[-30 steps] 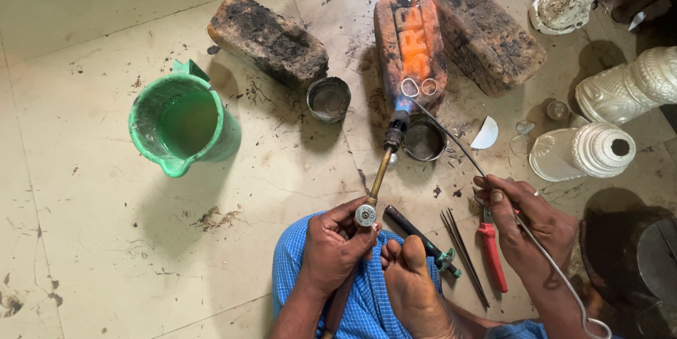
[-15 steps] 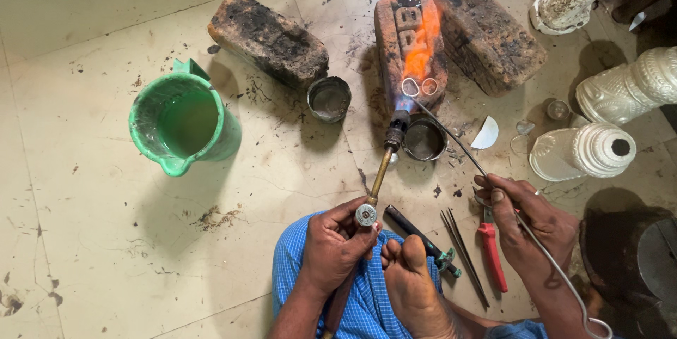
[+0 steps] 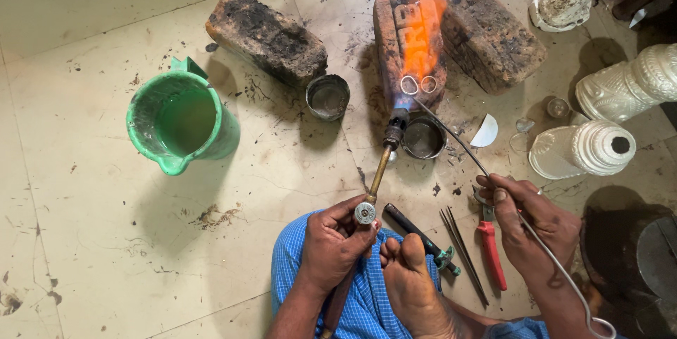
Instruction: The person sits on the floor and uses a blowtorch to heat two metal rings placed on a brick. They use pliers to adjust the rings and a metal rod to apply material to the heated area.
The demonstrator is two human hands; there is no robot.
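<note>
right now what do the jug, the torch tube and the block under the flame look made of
Jug: likely plastic, glossy uniform green with a moulded spout. Torch tube, held by the left hand: seems brass, yellowish metallic sheen. Block: looks like fired brick, rough reddish surface, blackened with soot where the flame plays over two small rings.

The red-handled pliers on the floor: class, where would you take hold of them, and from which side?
Take the red-handled pliers by the red handles, from above at the near end. They lie flat beside the right hand, with their head tucked under it, so only the handles are free.
</note>
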